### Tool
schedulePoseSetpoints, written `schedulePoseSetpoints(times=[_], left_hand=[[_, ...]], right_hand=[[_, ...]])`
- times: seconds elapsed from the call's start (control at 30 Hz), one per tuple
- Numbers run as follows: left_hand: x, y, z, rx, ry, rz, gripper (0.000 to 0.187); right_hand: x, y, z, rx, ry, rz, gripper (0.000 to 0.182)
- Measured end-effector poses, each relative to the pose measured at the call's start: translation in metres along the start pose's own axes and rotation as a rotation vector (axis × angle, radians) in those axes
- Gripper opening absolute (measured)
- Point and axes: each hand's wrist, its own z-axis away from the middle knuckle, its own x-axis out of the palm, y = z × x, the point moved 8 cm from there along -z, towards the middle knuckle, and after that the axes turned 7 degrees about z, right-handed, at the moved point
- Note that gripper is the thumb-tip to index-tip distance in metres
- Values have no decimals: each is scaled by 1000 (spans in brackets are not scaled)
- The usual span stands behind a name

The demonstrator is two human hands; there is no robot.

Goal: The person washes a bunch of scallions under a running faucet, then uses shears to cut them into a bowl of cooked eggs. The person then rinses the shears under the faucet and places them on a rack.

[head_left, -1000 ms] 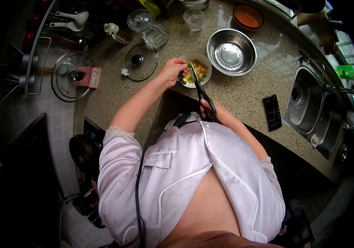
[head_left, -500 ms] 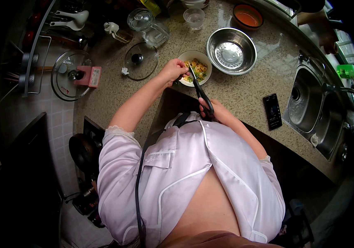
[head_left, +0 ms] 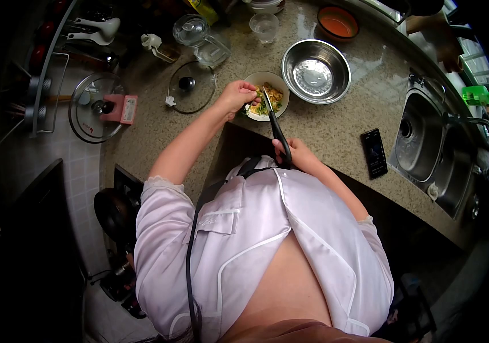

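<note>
My right hand [head_left: 294,153] is wrapped round the black handles of a pair of scissors [head_left: 279,134]. The blades point away from me, over a white bowl [head_left: 284,84] near the counter's front edge. Chopped yellow and green food [head_left: 273,102] lies in this bowl. At its left rim, my left hand [head_left: 239,97] is closed in a pinch close to the scissor tips. Something small and dark green shows below those fingers, but what they hold is too small to make out.
A steel basin [head_left: 344,83] stands right of the bowl, with an orange-lined dish [head_left: 339,23] behind. A glass lid [head_left: 207,100] and a glass pitcher [head_left: 213,51] are to the left. Farther right are a phone [head_left: 375,153] and a sink [head_left: 399,153].
The scissor handles look closer together than before. My left hand has shifted slightly at the bowl's rim. The whole view has moved a little, so the counter items sit slightly farther left.
</note>
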Motion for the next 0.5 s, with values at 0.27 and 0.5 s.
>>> schedulePoseSetpoints(times=[0.27,0.5], left_hand=[[3,10,12,-32,2,58,15],[-3,3,3,22,66,117,11]], right_hand=[[5,1,2,40,-107,-239,42],[10,6,-1,-4,-145,-225,43]])
